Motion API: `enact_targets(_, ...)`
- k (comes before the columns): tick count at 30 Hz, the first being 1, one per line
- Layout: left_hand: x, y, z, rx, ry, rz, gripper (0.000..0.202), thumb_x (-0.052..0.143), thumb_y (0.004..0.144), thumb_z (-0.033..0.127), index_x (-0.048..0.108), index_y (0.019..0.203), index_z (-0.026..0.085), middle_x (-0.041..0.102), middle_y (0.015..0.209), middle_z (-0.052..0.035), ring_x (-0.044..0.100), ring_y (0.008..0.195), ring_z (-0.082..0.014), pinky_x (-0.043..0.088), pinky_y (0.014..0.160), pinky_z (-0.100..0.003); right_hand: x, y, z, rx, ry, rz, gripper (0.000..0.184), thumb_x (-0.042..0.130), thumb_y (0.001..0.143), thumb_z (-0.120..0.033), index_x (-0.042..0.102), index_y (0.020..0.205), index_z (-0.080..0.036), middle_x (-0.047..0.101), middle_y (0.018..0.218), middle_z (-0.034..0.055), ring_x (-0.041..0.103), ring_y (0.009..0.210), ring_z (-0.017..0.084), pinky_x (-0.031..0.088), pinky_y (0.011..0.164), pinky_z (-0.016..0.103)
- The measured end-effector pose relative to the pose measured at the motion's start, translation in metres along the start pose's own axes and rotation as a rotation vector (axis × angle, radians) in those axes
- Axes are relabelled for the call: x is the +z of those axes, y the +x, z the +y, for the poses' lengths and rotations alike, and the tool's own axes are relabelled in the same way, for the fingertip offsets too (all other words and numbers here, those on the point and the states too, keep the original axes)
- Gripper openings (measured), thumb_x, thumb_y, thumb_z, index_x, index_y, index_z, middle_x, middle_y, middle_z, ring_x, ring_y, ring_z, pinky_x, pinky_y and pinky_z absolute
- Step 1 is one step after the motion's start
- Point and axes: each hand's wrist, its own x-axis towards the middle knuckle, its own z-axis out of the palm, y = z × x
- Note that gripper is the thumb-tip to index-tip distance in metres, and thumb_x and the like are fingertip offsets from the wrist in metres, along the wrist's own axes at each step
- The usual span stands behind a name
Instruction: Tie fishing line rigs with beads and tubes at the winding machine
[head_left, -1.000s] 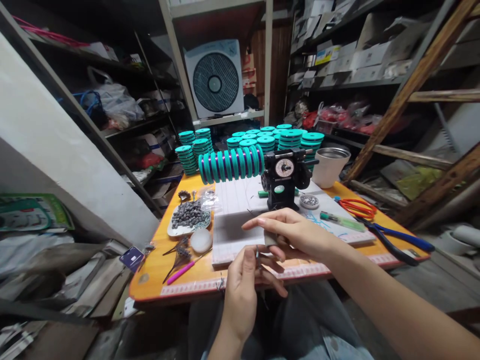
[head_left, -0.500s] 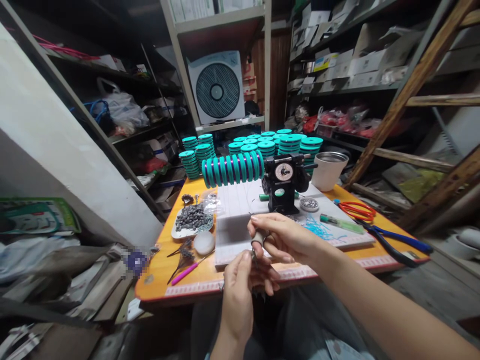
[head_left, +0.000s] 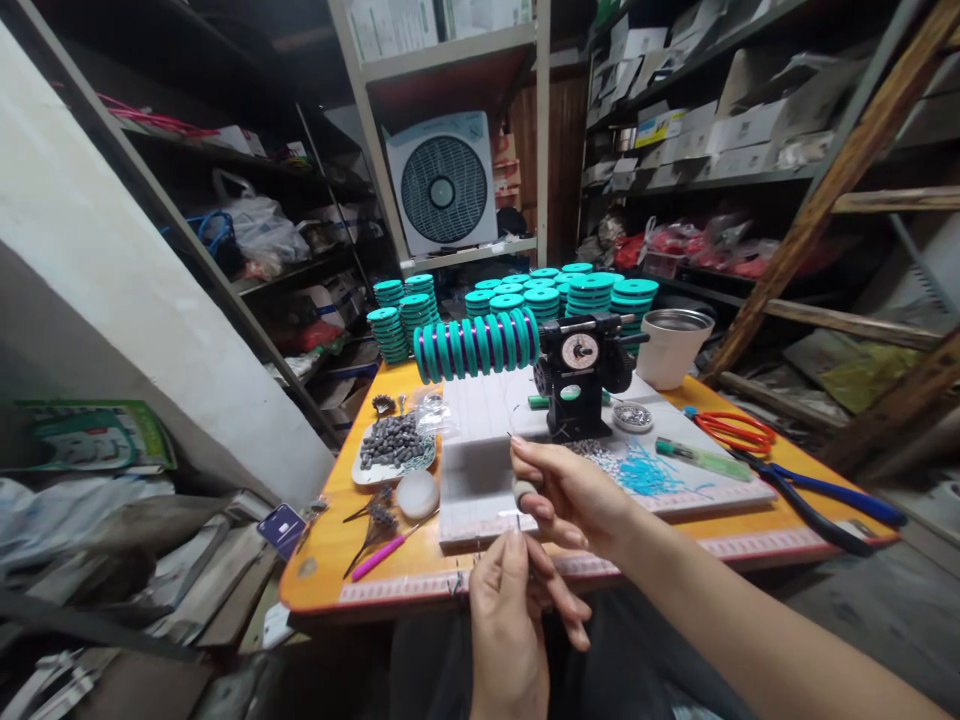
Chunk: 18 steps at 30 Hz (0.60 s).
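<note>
My left hand point(head_left: 514, 610) is low in the middle, fingers pinched on a thin wire-like piece that stands up from the fingertips. Just above it my right hand point(head_left: 566, 490) curls round a small grey weight point(head_left: 525, 490) held between thumb and fingers. Both hands hover over the front edge of an orange table point(head_left: 390, 580), above a white board point(head_left: 480, 470). Behind them stands a black winder machine point(head_left: 577, 375) with a row of teal spools point(head_left: 476, 345) on its shaft.
Stacks of teal spools point(head_left: 555, 290) stand at the back. A tray of grey weights point(head_left: 394, 445), a white disc point(head_left: 417, 493) and a pink tool point(head_left: 379, 555) lie left. A metal cup point(head_left: 675, 345), orange scissors point(head_left: 735, 430) and blue pliers point(head_left: 832, 500) lie right. Shelves surround the table.
My right hand has drawn in and curled, bringing the grey weight above the left fingertips. The left hand has shifted slightly right. The view has tilted a little.
</note>
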Motion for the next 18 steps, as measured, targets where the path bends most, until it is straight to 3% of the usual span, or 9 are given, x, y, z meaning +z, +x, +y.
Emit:
enact_targets(3,-0.003,-0.007,-0.002,-0.048,-0.089,0.002,0.038,0.072,0.076,0.048,0.062,0.061,0.015,0.063,0.040,-0.0002,0.057,0.033,-0.0105,0.042,0.032,-0.014,0.001,0.000,0.002,-0.003,0.005,0.019,0.043,0.060,0.083,-0.052,0.037,0.064,-0.020,0.047,0.040,-0.0078,0.025,0.023,0.001,0.018,0.022,0.009)
enact_targets(11,-0.027,-0.027,-0.019,-0.236,-0.133,-0.162,0.037,0.061,0.087,0.044,0.064,0.066,0.014,0.070,0.046,-0.0056,0.066,0.038,-0.0156,0.045,0.037,-0.015,-0.003,-0.004,-0.001,-0.003,0.010,0.034,0.045,0.063,0.081,-0.051,0.036,0.063,-0.020,0.046,0.041,-0.0081,0.023,0.025,0.000,0.019,0.022,0.009)
enact_targets(18,-0.025,-0.036,-0.024,-0.272,-0.187,-0.058,0.035,0.068,0.079,0.047,0.065,0.068,0.014,0.070,0.047,-0.0047,0.067,0.038,-0.0155,0.045,0.036,-0.014,-0.005,-0.005,-0.001,0.000,-0.001,0.019,0.045,0.063,0.081,-0.054,0.038,0.065,-0.020,0.048,0.042,-0.0083,0.024,0.023,0.000,0.017,0.022,0.008)
